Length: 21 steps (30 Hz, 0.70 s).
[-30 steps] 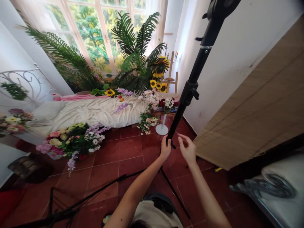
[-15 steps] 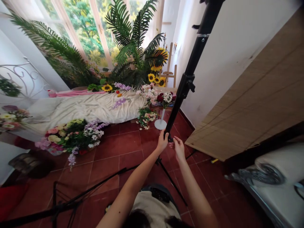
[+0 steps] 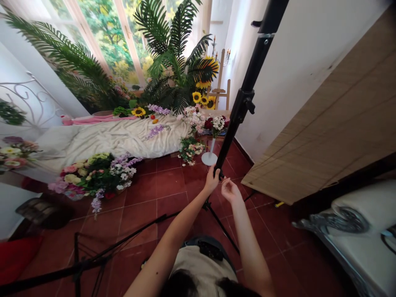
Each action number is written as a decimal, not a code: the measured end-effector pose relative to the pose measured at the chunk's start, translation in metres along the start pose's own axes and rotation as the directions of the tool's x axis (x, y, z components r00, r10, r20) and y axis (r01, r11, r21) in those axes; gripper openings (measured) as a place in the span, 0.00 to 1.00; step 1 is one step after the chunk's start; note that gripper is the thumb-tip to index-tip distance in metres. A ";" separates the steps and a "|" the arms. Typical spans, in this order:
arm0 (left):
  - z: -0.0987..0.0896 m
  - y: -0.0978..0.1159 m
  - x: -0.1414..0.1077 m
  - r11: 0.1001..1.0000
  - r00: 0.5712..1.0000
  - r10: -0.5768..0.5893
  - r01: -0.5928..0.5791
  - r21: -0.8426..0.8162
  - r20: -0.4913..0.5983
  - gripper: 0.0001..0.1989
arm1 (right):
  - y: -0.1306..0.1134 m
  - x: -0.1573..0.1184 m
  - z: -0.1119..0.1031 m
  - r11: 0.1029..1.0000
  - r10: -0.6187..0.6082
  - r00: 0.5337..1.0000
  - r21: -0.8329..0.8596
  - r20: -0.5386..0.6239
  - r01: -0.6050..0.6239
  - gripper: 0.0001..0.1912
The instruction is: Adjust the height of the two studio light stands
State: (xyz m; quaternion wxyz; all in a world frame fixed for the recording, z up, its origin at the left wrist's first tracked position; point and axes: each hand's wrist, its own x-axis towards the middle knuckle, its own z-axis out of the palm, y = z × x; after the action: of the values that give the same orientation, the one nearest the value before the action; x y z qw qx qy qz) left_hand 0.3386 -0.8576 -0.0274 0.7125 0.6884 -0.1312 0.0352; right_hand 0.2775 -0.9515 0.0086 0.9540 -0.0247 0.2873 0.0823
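Note:
A tall black light stand [image 3: 232, 128] leans across my view, running from the upper right down to its spread legs on the floor. My left hand [image 3: 212, 180] is wrapped round the pole at its lower collar. Just right of that collar, my right hand [image 3: 231, 190] has its fingers curled together, fingertips close to the small black knob there. Whether they touch the knob or pinch anything is too small to tell. Higher on the pole sits another collar with a clamp knob [image 3: 250, 105].
Black legs of another stand [image 3: 93, 262] cross the lower left floor. Ahead are a bed with a cream blanket [image 3: 123, 138], a flower arrangement [image 3: 93, 175], a palm plant [image 3: 176, 62] and a white flower stand [image 3: 209, 158]. A bamboo blind [image 3: 309, 123] and ornate silver-framed seat [image 3: 346, 222] stand right.
My right hand has turned and its fingers have drawn in more tightly beside the lower collar. My left hand keeps its grip on the pole. The view has shifted slightly.

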 end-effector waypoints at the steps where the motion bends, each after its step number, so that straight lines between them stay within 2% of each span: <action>1: 0.000 0.000 0.000 1.000 1.000 0.008 -0.007 0.008 -0.003 0.21 | 0.003 0.000 -0.001 0.994 -0.066 0.998 -0.086 0.009 0.066 0.10; 3: 0.000 0.001 0.000 0.999 1.000 0.021 -0.020 0.025 -0.011 0.21 | 0.008 0.000 -0.006 0.922 -0.240 0.969 -0.302 0.050 0.244 0.05; 4: 0.000 0.001 0.000 0.999 1.000 0.023 -0.023 0.032 -0.012 0.21 | 0.011 -0.001 -0.009 0.841 -0.334 0.938 -0.421 0.088 0.339 0.04; 5: 0.000 0.002 0.000 0.999 1.000 0.022 -0.022 0.036 -0.010 0.22 | 0.013 -0.002 -0.012 0.729 -0.421 0.897 -0.537 0.135 0.424 0.06; 7: 0.000 0.002 0.000 0.999 1.000 0.011 -0.011 0.033 -0.001 0.22 | 0.015 -0.004 -0.020 0.427 -0.552 0.796 -0.736 0.248 0.525 0.15; 10: 0.000 0.003 -0.001 1.000 1.000 -0.001 0.000 0.024 0.015 0.22 | 0.013 -0.008 -0.027 -0.067 -0.629 0.643 -0.854 0.437 0.516 0.22; 12: 0.000 0.003 -0.002 1.000 1.000 0.002 -0.002 0.019 0.020 0.23 | 0.011 -0.010 -0.027 -0.275 -0.621 0.587 -0.846 0.519 0.457 0.24; 14: -0.001 0.002 -0.002 1.000 1.000 0.016 -0.016 0.013 0.022 0.23 | 0.008 -0.011 -0.024 -0.378 -0.604 0.572 -0.831 0.555 0.408 0.25; 16: -0.003 0.001 -0.002 0.999 0.999 0.039 -0.039 0.009 0.035 0.23 | 0.007 -0.011 -0.020 -0.436 -0.596 0.560 -0.818 0.575 0.376 0.25; 21: -0.014 -0.011 -0.003 0.998 0.995 0.047 -0.049 0.028 0.089 0.23 | 0.008 -0.010 -0.013 -0.512 -0.615 0.529 -0.806 0.585 0.296 0.25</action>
State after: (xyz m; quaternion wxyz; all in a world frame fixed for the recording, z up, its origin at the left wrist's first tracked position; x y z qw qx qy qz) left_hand 0.3405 -0.8436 -0.0393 0.6943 0.6968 -0.1785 0.0239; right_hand 0.2605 -0.9464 0.0030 0.4491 -0.8528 0.1709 -0.2045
